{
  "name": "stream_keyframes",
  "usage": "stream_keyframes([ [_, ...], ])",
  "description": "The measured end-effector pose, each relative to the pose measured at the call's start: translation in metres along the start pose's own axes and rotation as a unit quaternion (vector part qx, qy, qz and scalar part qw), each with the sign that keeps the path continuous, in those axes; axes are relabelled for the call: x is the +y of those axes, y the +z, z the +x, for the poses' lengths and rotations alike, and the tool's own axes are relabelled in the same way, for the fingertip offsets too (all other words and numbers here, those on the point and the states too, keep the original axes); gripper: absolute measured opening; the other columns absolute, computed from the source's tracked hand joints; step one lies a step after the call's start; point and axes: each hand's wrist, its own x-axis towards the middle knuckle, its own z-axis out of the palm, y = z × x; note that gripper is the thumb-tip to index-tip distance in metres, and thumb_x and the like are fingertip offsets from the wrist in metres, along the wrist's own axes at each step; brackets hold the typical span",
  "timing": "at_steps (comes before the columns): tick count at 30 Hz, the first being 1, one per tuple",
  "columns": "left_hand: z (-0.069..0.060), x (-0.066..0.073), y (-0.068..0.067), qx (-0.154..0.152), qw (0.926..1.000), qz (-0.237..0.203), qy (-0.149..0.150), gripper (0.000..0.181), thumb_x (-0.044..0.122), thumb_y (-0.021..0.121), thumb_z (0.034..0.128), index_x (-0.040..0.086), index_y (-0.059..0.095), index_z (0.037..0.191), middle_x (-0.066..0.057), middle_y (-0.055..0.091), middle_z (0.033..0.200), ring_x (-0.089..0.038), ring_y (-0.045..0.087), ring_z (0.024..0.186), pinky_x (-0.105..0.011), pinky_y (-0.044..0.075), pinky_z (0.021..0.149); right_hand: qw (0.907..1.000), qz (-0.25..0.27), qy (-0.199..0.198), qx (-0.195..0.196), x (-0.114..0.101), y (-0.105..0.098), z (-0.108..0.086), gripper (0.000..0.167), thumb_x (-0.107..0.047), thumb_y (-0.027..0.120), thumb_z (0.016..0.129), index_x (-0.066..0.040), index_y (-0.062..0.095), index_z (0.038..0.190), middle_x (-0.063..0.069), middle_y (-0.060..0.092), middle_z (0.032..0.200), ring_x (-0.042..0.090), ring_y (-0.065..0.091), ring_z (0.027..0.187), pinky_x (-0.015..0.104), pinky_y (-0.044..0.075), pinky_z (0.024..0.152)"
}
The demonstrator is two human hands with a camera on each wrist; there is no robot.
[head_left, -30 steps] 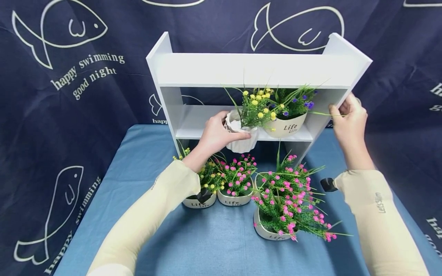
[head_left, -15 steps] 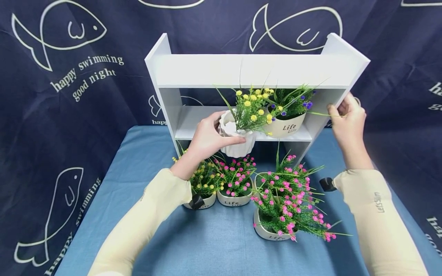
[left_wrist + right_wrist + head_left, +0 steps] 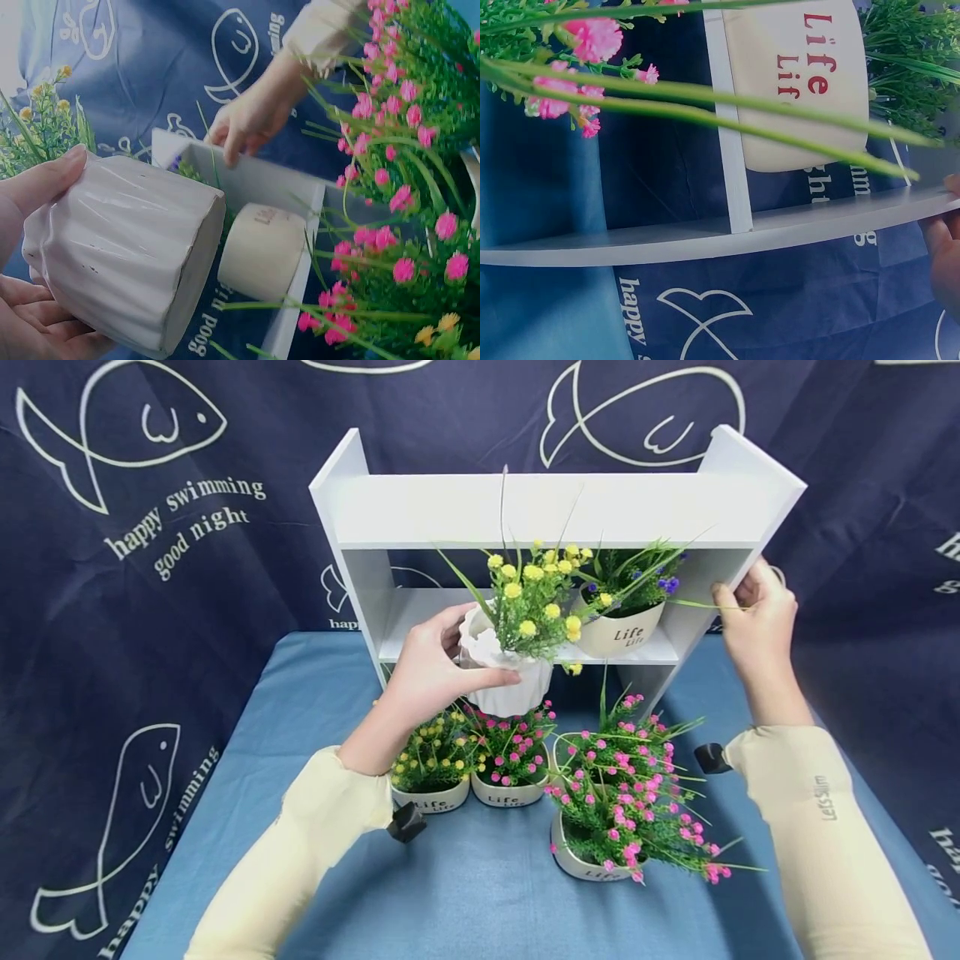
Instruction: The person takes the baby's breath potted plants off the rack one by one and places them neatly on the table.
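Note:
My left hand (image 3: 435, 664) grips a white fluted flowerpot (image 3: 131, 247) with yellow flowers (image 3: 532, 575), thumb across its front and fingers around its far side. The pot is in the air in front of the white shelf (image 3: 547, 510), above the low row of plants. My right hand (image 3: 761, 618) holds the edge of the shelf's right side panel, between thumb and fingers. On the middle board, at the right, stands a cream "Life" pot (image 3: 622, 631) with blue-purple flowers (image 3: 667, 585); the yellow flowers overlap it in the head view.
On the blue tablecloth (image 3: 480, 885), a yellow-flowered pot (image 3: 431, 797) and a pink-flowered pot (image 3: 510, 793) stand before the shelf's lower left. Further right are two more pink-flowered plants (image 3: 630, 785), one before the other. A navy fish-patterned cloth (image 3: 450, 410) hangs behind.
My left hand has drawn the white flowerpot away from the shelf, toward me and to the left, leaving the cream pot more exposed. My right hand has stayed on the side panel.

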Motion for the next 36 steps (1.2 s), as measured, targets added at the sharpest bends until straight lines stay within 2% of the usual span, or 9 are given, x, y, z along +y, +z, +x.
stream_keyframes([
  [4,-0.01,0.004,0.0,-0.004,0.9999,0.014,0.003,0.091,0.028,0.089,0.0666,0.013,0.044,0.145,0.0,0.065,0.092,-0.015,0.044,0.066,-0.025,0.041,0.059,0.9999,0.01,0.0,0.004,0.001,0.001,0.0,0.035,0.0,0.057,0.09,-0.011,0.064,0.122,0.002,0.068,0.12,-0.007,0.063,0.098,0.009,0.05,0.086],
  [7,-0.017,0.008,-0.001,-0.009,0.9998,0.015,-0.006,0.094,0.028,0.089,0.0659,0.012,0.042,0.146,0.0,0.066,0.104,-0.014,0.05,0.073,-0.026,0.044,0.065,0.9999,0.014,-0.002,0.005,0.001,0.001,0.001,0.035,0.001,0.057,0.089,-0.011,0.064,0.121,0.001,0.069,0.119,-0.008,0.063,0.097,0.008,0.05,0.084],
  [11,-0.025,0.011,-0.003,-0.013,0.9996,0.008,-0.022,0.096,0.026,0.09,0.0651,0.012,0.041,0.147,-0.002,0.058,0.134,-0.015,0.062,0.106,-0.032,0.051,0.092,0.9999,0.013,-0.004,0.004,0.0,0.0,0.001,0.036,0.0,0.056,0.089,-0.012,0.064,0.122,0.001,0.068,0.12,-0.008,0.063,0.097,0.008,0.049,0.084],
  [14,-0.03,0.012,-0.005,-0.015,0.9993,-0.002,-0.034,0.096,0.024,0.09,0.0647,0.012,0.041,0.147,-0.003,0.05,0.145,-0.018,0.055,0.126,-0.036,0.044,0.108,0.9999,0.015,-0.005,0.002,0.0,0.0,0.001,0.037,0.0,0.056,0.089,-0.012,0.064,0.124,0.001,0.068,0.12,-0.008,0.063,0.098,0.008,0.049,0.084],
  [15,-0.032,0.012,-0.005,-0.015,0.9992,-0.005,-0.037,0.096,0.024,0.09,0.0643,0.012,0.041,0.146,-0.003,0.048,0.146,-0.018,0.054,0.127,-0.037,0.042,0.11,0.9998,0.018,-0.004,0.002,0.0,0.0,0.001,0.038,0.001,0.056,0.089,-0.012,0.064,0.124,0.001,0.068,0.12,-0.008,0.063,0.098,0.008,0.049,0.084],
  [23,-0.043,0.011,-0.011,-0.016,0.9993,-0.017,-0.029,0.085,0.021,0.09,0.0634,0.013,0.05,0.138,-0.001,0.06,0.127,-0.017,0.063,0.107,-0.037,0.051,0.096,0.9999,0.011,-0.001,0.005,0.001,-0.001,0.0,0.037,0.0,0.057,0.089,-0.012,0.064,0.124,0.003,0.068,0.121,-0.006,0.063,0.099,0.01,0.05,0.087],
  [26,-0.047,0.009,-0.012,-0.02,0.9992,-0.016,-0.032,0.085,0.021,0.091,0.0632,0.014,0.05,0.138,0.002,0.06,0.129,-0.013,0.062,0.115,-0.033,0.048,0.102,0.9999,0.012,0.003,0.007,0.001,-0.001,0.001,0.037,0.0,0.057,0.089,-0.012,0.064,0.124,0.003,0.068,0.122,-0.005,0.063,0.1,0.011,0.05,0.088],
  [32,-0.054,0.006,-0.013,-0.023,0.9996,0.002,-0.018,0.073,0.022,0.091,0.0623,0.019,0.058,0.127,0.006,0.061,0.122,-0.01,0.063,0.109,-0.032,0.047,0.104,1.0,0.007,0.006,0.004,0.0,0.0,0.001,0.037,0.0,0.057,0.09,-0.011,0.063,0.125,0.007,0.067,0.124,-0.005,0.063,0.101,0.012,0.05,0.09],
  [36,-0.061,0.004,-0.014,-0.017,0.9998,-0.005,0.0,0.06,0.017,0.091,0.0618,0.015,0.06,0.113,0.003,0.06,0.102,-0.01,0.059,0.087,-0.024,0.051,0.084,0.9999,0.011,0.002,0.006,-0.001,0.001,0.0,0.038,0.001,0.056,0.089,-0.01,0.064,0.124,0.003,0.068,0.12,-0.006,0.063,0.1,0.01,0.05,0.087],
])
